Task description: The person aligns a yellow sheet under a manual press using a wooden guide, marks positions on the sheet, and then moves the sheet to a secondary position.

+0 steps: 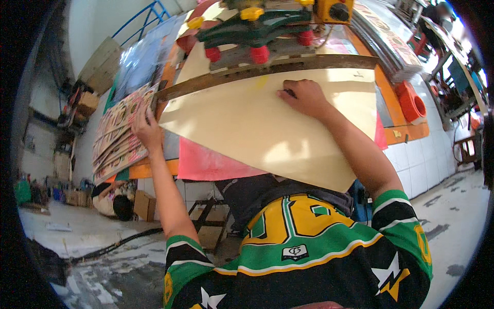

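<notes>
A large cream sheet (242, 121) lies in front of me, its far edge along a long brown bar (334, 64). My right hand (307, 98) rests on the sheet near that bar with its fingers curled. Something small and dark shows at its fingertips, too little to name. At the left, my left hand (147, 129) is on the right side of a stack of printed sheets (116, 136), fingers apart and partly blurred. Under the cream sheet, a pink sheet (213, 160) sticks out toward me.
Beyond the bar stands a green metal machine (252, 31) with red feet and yellow knobs. An orange-red ring-shaped object (411, 102) sits on the orange table edge (406, 133). More wrapped printed sheets (388, 44) lie at far right. Another person (116, 203) is low at left.
</notes>
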Available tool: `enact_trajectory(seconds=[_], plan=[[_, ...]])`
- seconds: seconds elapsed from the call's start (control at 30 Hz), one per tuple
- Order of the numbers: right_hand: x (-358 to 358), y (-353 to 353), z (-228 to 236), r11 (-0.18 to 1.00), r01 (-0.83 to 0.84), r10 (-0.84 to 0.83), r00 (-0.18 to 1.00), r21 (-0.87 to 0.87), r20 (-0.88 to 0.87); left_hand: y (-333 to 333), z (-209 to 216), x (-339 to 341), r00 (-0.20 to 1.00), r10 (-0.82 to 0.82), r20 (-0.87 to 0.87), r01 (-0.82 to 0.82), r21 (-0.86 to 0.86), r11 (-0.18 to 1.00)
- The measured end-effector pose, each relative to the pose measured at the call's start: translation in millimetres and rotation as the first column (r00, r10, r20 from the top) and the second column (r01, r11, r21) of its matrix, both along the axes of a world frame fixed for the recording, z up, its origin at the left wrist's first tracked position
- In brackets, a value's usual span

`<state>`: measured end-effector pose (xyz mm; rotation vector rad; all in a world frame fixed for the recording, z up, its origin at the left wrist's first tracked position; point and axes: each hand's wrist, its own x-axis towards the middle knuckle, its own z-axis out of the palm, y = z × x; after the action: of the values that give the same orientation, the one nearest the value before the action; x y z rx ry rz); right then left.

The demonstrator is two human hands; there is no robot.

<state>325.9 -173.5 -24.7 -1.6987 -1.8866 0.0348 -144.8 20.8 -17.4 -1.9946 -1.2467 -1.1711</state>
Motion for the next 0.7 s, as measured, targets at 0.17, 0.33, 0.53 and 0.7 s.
enact_trajectory(seconds=[0.17, 0.33, 0.53, 0.7], plan=[[-1.8, -1.5, 7.1, 0.998, 0.018, -0.016, 0.999, -0.065, 0.027, 0.5, -5.6, -11.2, 0.997, 0.053, 0.051, -0.053, -0.013, 0.999], [0.8, 0.3, 4.8, 0.991, 0.042, -0.036, 0.998, -0.126, 0.051, 0.5, -5.9, -7.9, 0.989, 0.070, 0.132, -0.066, -0.037, 0.997], [-4.3, -1.1, 7.3, 0.998, 0.012, -0.012, 1.000, -0.063, 0.007, -5.1, -9.1, -11.8, 0.987, 0.085, 0.139, -0.080, -0.045, 0.996], [4.3, -3.2, 4.4, 0.998, 0.012, -0.013, 1.000, -0.060, -0.011, -10.9, 1.2, 7.3, 0.990, 0.011, 0.137, -0.008, -0.022, 1.000]])
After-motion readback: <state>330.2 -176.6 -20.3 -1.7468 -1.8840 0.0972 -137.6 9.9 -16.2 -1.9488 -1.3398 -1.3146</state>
